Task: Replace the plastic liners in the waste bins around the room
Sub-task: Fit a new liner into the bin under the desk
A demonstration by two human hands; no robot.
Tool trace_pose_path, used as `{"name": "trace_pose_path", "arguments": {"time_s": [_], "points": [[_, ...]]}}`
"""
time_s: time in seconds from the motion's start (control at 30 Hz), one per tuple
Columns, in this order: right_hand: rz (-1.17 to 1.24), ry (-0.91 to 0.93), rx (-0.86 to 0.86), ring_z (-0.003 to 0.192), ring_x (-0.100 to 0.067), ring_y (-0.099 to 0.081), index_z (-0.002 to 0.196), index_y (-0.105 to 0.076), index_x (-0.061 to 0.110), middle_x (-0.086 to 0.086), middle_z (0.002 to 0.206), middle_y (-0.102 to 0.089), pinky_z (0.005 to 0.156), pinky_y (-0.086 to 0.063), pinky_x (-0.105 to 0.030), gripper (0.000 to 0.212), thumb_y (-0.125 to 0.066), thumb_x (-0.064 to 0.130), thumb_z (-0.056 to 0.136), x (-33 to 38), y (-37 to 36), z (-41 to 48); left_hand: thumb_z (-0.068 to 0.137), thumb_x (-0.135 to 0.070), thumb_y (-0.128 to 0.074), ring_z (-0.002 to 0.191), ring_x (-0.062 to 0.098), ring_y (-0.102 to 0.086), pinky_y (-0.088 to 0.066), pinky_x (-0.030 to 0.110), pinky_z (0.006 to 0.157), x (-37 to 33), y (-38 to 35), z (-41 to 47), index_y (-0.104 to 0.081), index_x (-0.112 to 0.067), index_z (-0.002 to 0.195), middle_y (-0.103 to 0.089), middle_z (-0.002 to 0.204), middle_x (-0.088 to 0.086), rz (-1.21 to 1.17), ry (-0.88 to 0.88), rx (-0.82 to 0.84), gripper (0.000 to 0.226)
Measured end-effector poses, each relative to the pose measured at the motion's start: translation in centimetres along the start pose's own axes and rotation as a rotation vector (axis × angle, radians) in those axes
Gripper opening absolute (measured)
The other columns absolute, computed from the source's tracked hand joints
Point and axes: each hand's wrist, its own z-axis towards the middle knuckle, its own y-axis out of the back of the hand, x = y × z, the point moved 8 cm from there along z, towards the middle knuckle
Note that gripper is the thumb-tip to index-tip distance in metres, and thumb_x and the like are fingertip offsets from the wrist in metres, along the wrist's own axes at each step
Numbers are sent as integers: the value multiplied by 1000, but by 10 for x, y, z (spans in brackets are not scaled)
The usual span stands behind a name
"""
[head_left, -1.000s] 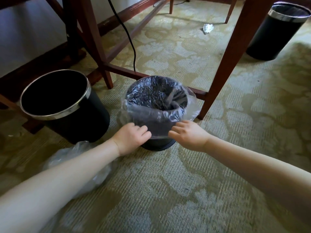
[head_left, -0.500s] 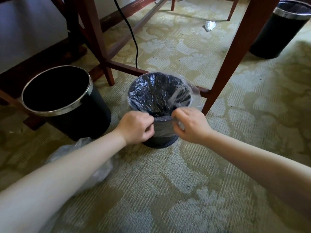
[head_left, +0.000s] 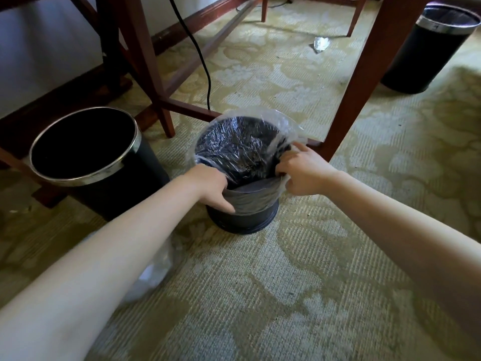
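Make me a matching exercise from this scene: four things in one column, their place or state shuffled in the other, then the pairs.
1. small bin
2. wide bin
3. scrap
4. right hand

A. lies loose on the carpet
B. pinches the liner at the rim
C. steel rim, nothing fitted inside
D. clear plastic folded over its rim

Pairs: 1-D, 2-C, 3-A, 4-B

Nothing readable here tbh. No text, logo or number shows on the small bin point(head_left: 242, 220), its clear liner point(head_left: 234, 149), the two chrome-rimmed bins point(head_left: 145, 165) point(head_left: 426, 56) or the carpet point(head_left: 286, 282).
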Motion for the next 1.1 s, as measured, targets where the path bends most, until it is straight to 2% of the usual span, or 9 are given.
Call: {"name": "trace_pose_path", "arguments": {"time_s": [0.1, 0.2, 0.33, 0.43, 0.57, 0.77, 0.87, 0.93, 1.1], "points": [[467, -112, -213, 75, -20, -60, 91, -72, 15, 0, 86, -70, 75, -47, -32, 30, -47, 18, 76, -2, 32, -2, 71, -59, -51, 72, 20, -56, -43, 37, 66, 7, 26, 5, -65, -9, 80, -60, 76, 3, -574, 3, -64, 52], [552, -234, -214, 63, -11, -55, 99, -70, 14, -2, 93, -69, 58, -46, -29, 23, -49, 9, 89, -2, 40, 14, 89, -24, -52, 78, 24, -58, -45, 32, 69, 5, 41, 17, -68, -8, 85, -66, 85, 7, -463, 22, -208, 23], [202, -226, 207, 116, -28, -53, 134, -52, 24, -6, 130, -55, 85, -48, -37, 46, -51, 20, 89, 12, -7, 46, 88, -32, -58, 136, 33, -31, -34, 46, 109, 3, 13, 44, -49, -20, 136, -34, 150, 15, -85, 138, -21, 50], [88, -274, 289, 134, -33, -35, 147, -33, 22, -9, 149, -33, 96, -41, -45, 60, -52, 25, 90, 7, -23, 61, 86, -48, -59, 146, 37, 6, -12, 55, 115, 21, -2, 51, -31, -21, 147, 4, 160, 14, 35, 261, 113, 73], [130, -259, 106, 92, -29, -57, 114, -57, 15, -10, 112, -62, 55, -34, -29, 27, -47, 13, 89, 11, -5, 71, 89, -27, -53, 121, 32, -46, -37, 45, 96, 14, 19, 53, -58, -16, 118, -53, 129, 12, -6, 231, -132, 32], [132, -291, 44, 129, -30, -43, 137, -47, 17, -8, 138, -48, 97, -42, -41, 48, -50, 19, 89, 2, -6, 66, 87, -26, -55, 125, 33, -42, -41, 45, 99, 32, 23, 50, -60, -13, 118, -49, 133, 13, -36, 259, -205, 34], [227, -307, -275, 123, -27, -45, 133, -50, 15, -6, 133, -52, 90, -47, -40, 45, -47, 14, 89, -6, 32, 67, 88, -20, -52, 103, 32, -54, -49, 42, 82, 34, 60, 40, -63, -7, 96, -59, 104, 11, -144, 218, -574, 19], [212, -304, -312, 130, -26, -39, 142, -42, 14, -6, 142, -46, 98, -42, -38, 52, -46, 14, 90, -12, 44, 71, 87, -21, -54, 113, 31, -48, -43, 43, 91, 39, 77, 39, -62, -8, 101, -57, 114, 11, -85, 244, -723, 21], [294, -344, 7, 147, -22, -18, 156, -9, 21, 1, 162, -13, 106, -41, -43, 78, -53, 25, 92, -35, 2, 89, 88, -25, -57, 147, 26, -8, -17, 52, 115, 66, 44, 63, -24, -13, 147, -9, 160, 7, -212, 331, -431, 69]]}}
